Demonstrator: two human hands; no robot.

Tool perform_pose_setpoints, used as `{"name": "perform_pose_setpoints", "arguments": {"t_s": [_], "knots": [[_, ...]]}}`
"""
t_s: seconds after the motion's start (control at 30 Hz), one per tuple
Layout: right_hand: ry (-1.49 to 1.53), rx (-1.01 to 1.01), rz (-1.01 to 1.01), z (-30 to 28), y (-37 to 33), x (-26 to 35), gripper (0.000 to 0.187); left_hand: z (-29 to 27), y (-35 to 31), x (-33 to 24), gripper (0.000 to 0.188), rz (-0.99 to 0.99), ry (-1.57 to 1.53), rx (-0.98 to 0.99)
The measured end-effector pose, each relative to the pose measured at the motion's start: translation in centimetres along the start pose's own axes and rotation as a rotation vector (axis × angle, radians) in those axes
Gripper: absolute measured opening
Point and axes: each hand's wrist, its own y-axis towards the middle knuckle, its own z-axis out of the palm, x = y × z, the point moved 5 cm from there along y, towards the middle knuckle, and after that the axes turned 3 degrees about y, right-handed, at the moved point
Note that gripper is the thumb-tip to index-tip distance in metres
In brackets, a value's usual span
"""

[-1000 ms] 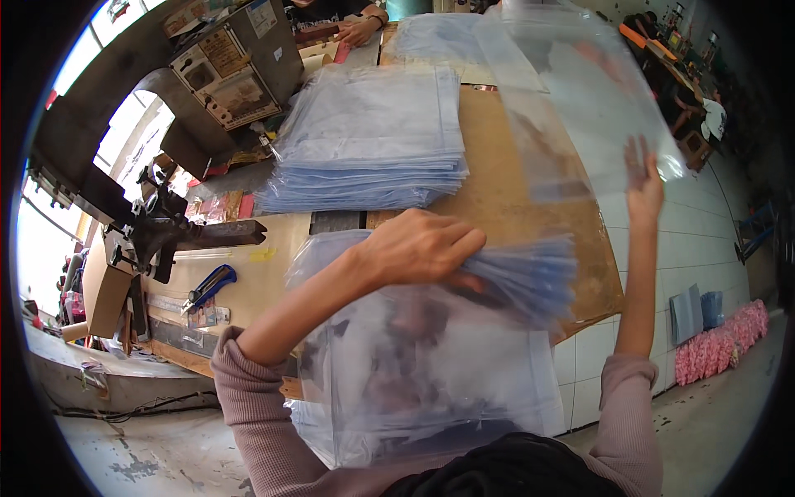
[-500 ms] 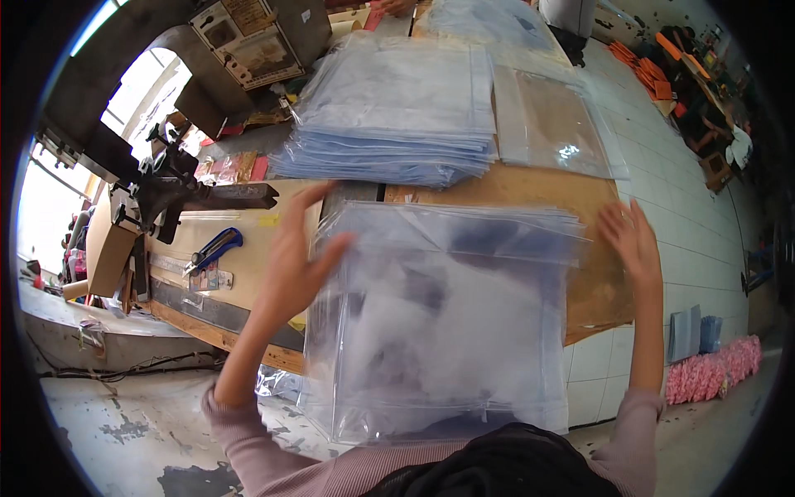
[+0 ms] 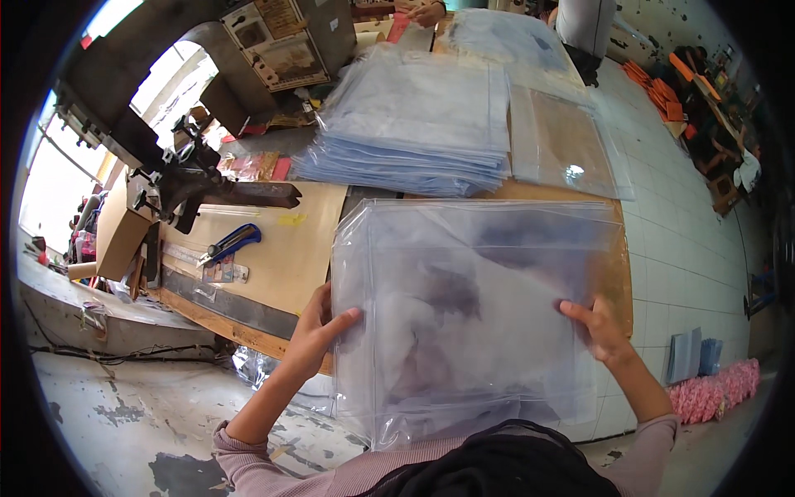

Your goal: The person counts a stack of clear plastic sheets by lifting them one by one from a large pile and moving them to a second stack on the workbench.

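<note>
A stack of clear plastic bags with seamed edges lies in front of me, its far part over the table and its near part reaching my body. My left hand grips the left side, thumb on top and fingers mostly hidden underneath. On the right side my right hand holds the same stack, thumb uppermost. Just beyond it sits a taller pile of bluish clear plastic bags. To the right of that pile, a few flat clear bags lie on the table.
A dark machine arm juts over the table at the left. Near it lies a blue utility knife. At the far edge another person's hand shows beside more plastic. A pink bundle rests on the floor at right.
Both hands have come down toward me along the sides of the stack. Earlier they were apart from it with fingers spread; now they grip it. The view has shifted slightly.
</note>
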Motion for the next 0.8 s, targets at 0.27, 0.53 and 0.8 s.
{"name": "perform_pose_setpoints", "arguments": {"t_s": [0.27,0.53,0.8], "knots": [[-0.152,-0.115,-0.272,1.7,-0.4,4.5,0.057,0.9,-1.4,-5.1,0.052,0.027,-0.083,-0.171],[0.031,-0.106,-0.914,-0.3,3.5,15.3,0.046,1.4,1.2,-16.6,0.04,0.999,-0.088,-0.271],[-0.183,-0.01,-0.618,2.1,-2.1,5.2,0.042,-1.1,6.3,-10.7,0.046,0.986,-0.227,-0.218]]}}
